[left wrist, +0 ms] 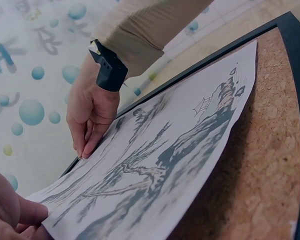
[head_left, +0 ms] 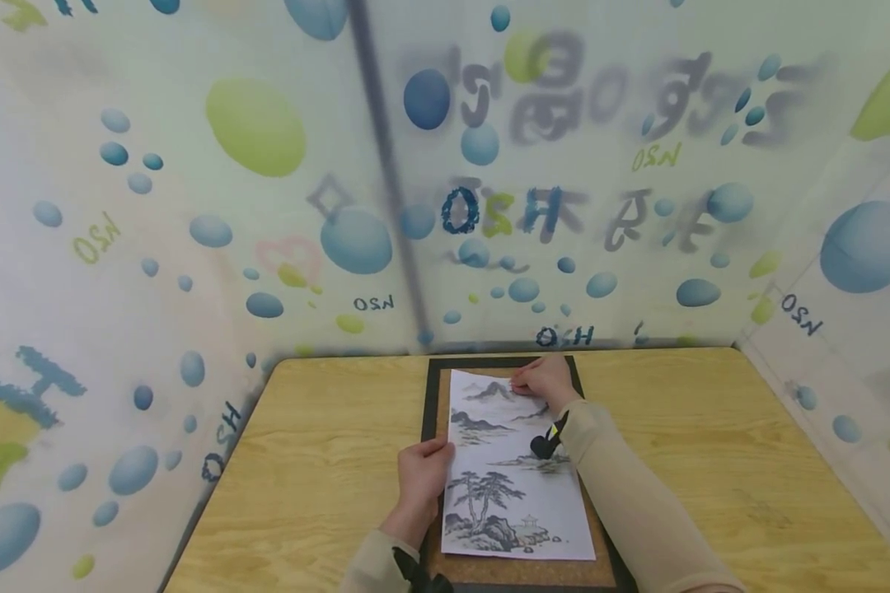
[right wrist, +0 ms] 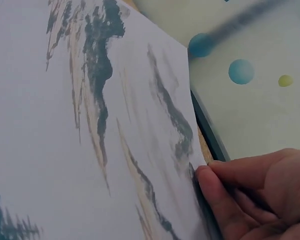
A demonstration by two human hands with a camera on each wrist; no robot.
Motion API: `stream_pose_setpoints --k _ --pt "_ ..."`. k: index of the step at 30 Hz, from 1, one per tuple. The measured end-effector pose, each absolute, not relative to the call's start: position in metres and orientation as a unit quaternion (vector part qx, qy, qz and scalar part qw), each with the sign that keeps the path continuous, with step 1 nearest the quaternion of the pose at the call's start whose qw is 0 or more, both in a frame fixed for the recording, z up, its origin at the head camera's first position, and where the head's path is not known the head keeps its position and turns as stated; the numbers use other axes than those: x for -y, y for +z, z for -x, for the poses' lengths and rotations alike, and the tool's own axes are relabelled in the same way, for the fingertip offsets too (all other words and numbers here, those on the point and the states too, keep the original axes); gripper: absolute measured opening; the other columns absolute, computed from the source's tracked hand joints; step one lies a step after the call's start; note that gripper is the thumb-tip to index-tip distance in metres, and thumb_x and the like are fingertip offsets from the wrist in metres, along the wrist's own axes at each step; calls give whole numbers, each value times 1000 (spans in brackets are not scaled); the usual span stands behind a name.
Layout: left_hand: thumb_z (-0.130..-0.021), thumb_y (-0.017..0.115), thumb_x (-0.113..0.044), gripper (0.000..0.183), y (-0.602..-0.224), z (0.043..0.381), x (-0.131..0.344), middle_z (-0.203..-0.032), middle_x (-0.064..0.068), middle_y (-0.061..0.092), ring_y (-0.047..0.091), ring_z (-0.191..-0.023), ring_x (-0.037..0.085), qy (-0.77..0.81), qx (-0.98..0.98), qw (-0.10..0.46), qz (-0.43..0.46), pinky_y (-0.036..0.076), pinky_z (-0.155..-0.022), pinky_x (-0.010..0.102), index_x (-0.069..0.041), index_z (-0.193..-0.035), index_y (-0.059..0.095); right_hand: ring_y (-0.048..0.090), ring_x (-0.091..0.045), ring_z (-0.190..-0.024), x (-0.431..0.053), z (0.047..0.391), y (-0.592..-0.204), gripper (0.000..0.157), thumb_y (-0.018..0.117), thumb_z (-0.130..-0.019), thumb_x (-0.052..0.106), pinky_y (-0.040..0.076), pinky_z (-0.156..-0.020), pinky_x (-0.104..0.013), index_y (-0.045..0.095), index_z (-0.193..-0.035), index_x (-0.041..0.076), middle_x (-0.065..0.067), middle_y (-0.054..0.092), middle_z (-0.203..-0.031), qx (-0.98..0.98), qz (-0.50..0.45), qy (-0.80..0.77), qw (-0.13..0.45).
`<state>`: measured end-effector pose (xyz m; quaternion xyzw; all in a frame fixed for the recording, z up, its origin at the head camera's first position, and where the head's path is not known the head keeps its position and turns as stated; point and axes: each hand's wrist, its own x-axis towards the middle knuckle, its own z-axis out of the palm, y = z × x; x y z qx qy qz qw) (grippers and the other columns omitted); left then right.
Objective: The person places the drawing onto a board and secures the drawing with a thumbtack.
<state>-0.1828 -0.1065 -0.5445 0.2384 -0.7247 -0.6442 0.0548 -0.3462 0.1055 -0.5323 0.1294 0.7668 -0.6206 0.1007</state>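
A sheet of paper with an ink landscape painting (head_left: 489,453) lies over a dark-framed cork board (head_left: 519,570). My left hand (head_left: 423,473) pinches the sheet's left edge between thumb and fingers. In the left wrist view the sheet (left wrist: 140,165) bows up off the cork (left wrist: 260,145) along the near side. At the far end my right hand (head_left: 545,380) pinches the sheet's top edge with thumb and forefinger. The right wrist view shows these fingertips (right wrist: 210,182) at the paper's rim, next to the dark frame (right wrist: 207,120); whether they also hold something tiny is unclear.
The board rests on a light wooden table (head_left: 326,436), its far end close to the back wall. Fabric-like walls (head_left: 193,165) with blue and green dots enclose the table at the back and both sides. Dark wrist devices (left wrist: 110,70) sit on both wrists.
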Motion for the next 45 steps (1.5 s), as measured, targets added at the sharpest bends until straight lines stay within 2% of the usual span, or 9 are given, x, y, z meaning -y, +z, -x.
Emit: stream_pose_setpoints --k 5,18,25,31,45 --pt "-97 72 -1 23 -544 183 108 -118 23 73 68 -115 37 -647 723 51 -234 54 -99 55 8 -118 76 75 -18 -65 -105 345 -532 16 87 -81 -4 62 -63 -30 81 -96 -6 -15 78 -84 -776 -122 -611 92" --pt "-96 71 0 22 -546 181 111 -115 25 73 67 -114 39 -644 730 55 -221 55 -98 54 10 -115 76 75 -16 -64 -104 343 -530 14 86 -83 -5 62 -64 -30 80 -95 -8 -15 77 -85 -796 -92 -592 84" --pt "-96 72 0 21 -547 181 111 -112 24 75 70 -109 35 -648 728 54 -219 57 -94 51 10 -114 76 72 -15 -62 -102 345 -534 10 86 -83 -2 61 -62 -30 81 -91 -5 -11 76 -78 -825 -81 -554 76" --pt "-97 72 -1 23 -544 182 110 -113 24 74 71 -109 35 -643 730 47 -227 57 -95 51 10 -117 75 73 -15 -61 -105 345 -530 9 87 -80 -3 60 -59 -29 81 -88 -5 -12 76 -77 -840 -57 -536 70" --pt "-96 72 -1 24 -540 182 110 -114 26 73 69 -112 37 -642 732 43 -225 56 -96 52 11 -117 75 70 -14 -60 -105 352 -537 12 92 -74 1 58 -58 -28 82 -82 1 -6 74 -69 -851 -90 -513 69"
